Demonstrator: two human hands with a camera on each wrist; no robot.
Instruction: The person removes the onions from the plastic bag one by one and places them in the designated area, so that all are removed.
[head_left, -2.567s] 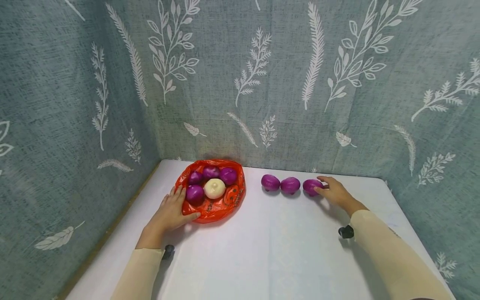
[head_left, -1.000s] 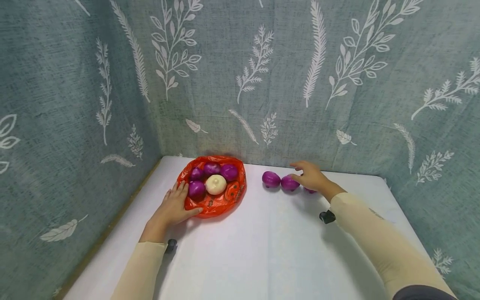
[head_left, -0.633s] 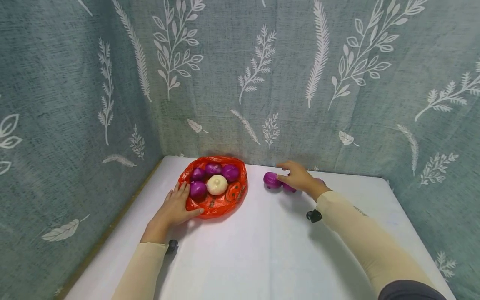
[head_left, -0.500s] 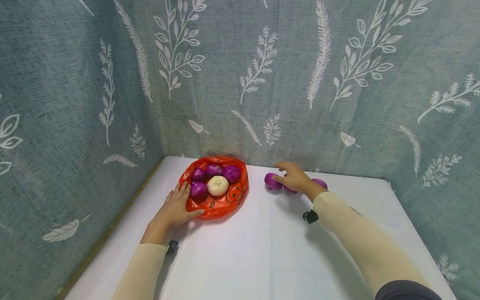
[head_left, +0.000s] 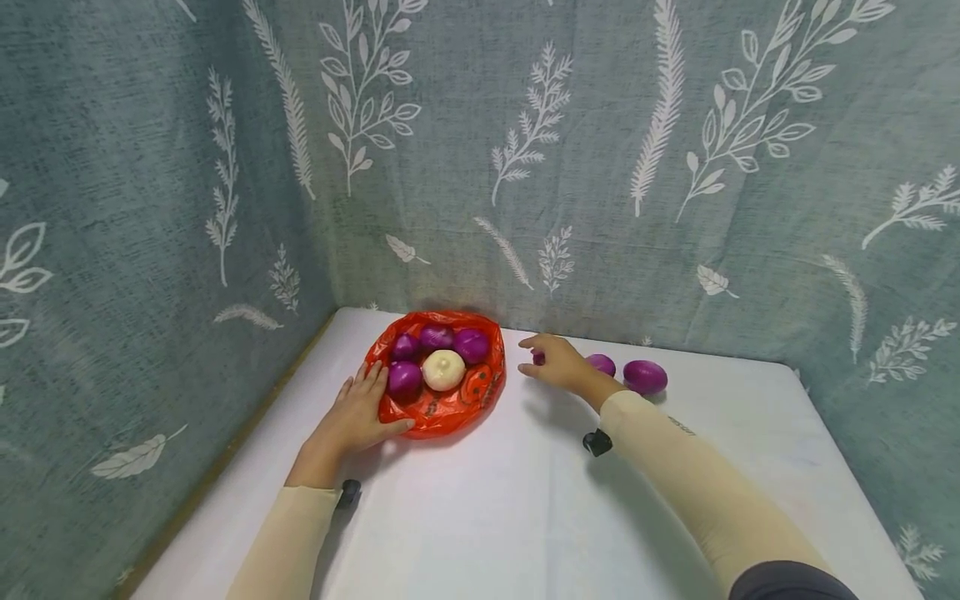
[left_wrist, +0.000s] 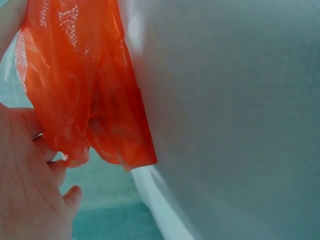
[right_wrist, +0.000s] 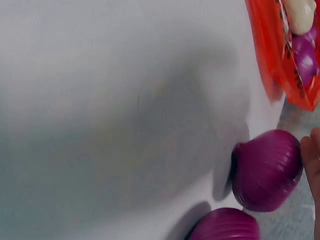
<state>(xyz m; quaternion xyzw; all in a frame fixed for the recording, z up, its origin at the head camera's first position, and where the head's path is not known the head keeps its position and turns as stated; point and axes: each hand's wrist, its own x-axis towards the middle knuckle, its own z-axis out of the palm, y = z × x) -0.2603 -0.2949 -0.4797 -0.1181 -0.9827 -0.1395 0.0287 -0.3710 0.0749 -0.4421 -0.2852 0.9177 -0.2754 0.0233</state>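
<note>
My left hand (head_left: 362,417) lies spread against the left side of a red plastic bag (head_left: 450,425). In the left wrist view its fingers (left_wrist: 59,172) are under the bag's crinkled lower edge. Inside the bag sit several purple onions (head_left: 405,377) and one pale, peeled-looking onion (head_left: 443,370). My right hand (head_left: 558,365) is over the leftmost of three loose purple onions (right_wrist: 267,170), mostly hiding it in the head view. Its fingers (right_wrist: 311,157) reach that onion's far side in the right wrist view; the thumb is out of that frame. No firm grip shows.
The middle onion (head_left: 602,364) is partly behind the right hand, and the rightmost onion (head_left: 645,377) lies beyond it. All rest on a white table (head_left: 465,525) near its back edge. Grey-green leaf-patterned cloth (head_left: 450,167) hangs behind and along the sides.
My right hand has moved left along the row, from the rightmost onion past the middle one to the leftmost. The left hand stays at the bag. The head view has shifted slightly.
</note>
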